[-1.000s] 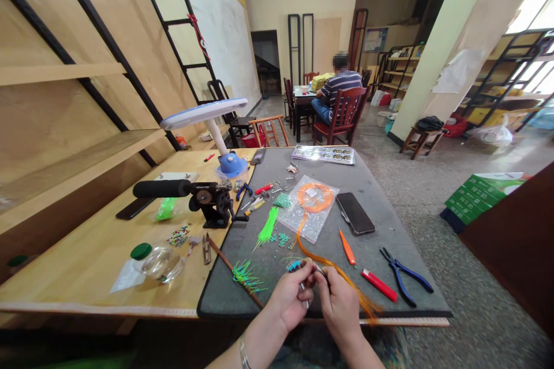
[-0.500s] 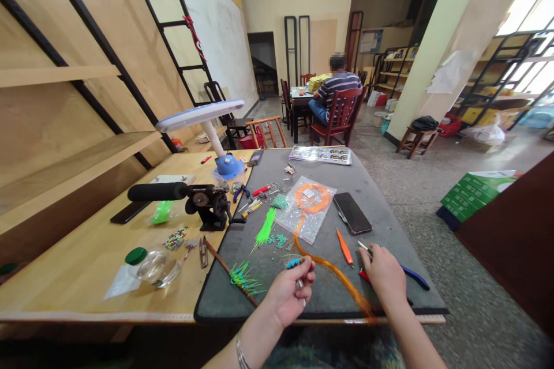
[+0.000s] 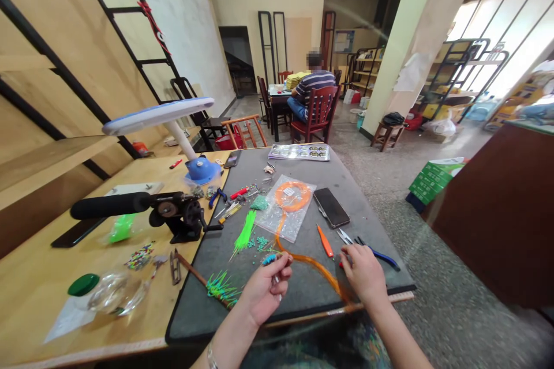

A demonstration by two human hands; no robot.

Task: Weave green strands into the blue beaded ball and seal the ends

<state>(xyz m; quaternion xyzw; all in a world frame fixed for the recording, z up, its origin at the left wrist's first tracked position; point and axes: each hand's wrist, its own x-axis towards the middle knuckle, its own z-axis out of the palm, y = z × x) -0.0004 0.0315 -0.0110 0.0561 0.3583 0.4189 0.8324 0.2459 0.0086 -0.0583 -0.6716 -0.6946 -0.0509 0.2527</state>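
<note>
My left hand is closed above the front of the grey mat. Blue beads show at its fingertips, and a slim silver tool pokes out between the curled fingers; its kind is hidden. Low over the mat, my right hand has loosely bent fingers over red handles. Silver scissor-like blades lie just beyond these fingers, beside blue-handled pliers. An orange pointed tool rests left of the blades. A bundle of orange fibre runs between my hands to the front edge.
Left on the table stand a black winding device, a clear jar with green lid and a lamp. A phone, bagged orange coil and green strands lie ahead. A person sits farther back.
The view has turned right, so everything sits farther left. My right hand has drawn back slightly, showing more of the silver blades. My left hand keeps its hold.
</note>
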